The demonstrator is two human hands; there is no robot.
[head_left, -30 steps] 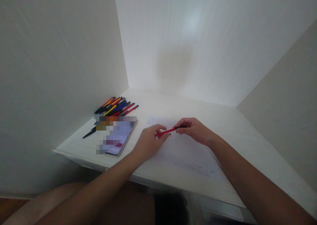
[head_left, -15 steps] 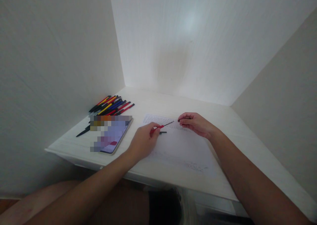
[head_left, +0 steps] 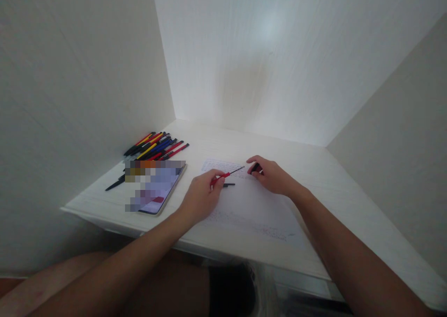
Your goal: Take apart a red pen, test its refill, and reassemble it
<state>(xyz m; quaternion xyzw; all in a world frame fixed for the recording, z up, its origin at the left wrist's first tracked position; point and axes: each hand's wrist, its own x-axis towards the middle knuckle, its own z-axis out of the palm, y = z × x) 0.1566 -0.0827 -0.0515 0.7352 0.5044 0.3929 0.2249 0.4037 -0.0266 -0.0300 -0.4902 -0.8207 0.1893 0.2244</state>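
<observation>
My left hand pinches a red pen barrel, its thin dark refill sticking out toward the right. Opposite it, a short distance away, my right hand curls around a small black pen piece, partly hidden by the fingers; the index finger is stretched away from it. Below both hands lies a sheet of paper with handwriting. A slim black piece rests on the sheet just beside my left fingertips; its left end is hidden by the hand.
A pile of pens in red, yellow, blue and black lies at the left back of the white desk. In front of it is a phone, partly blurred out. White panels enclose the desk at the back and sides.
My right index finger has lifted and straightened, so more of the black pen piece shows. My left hand keeps its hold on the red barrel, almost still.
</observation>
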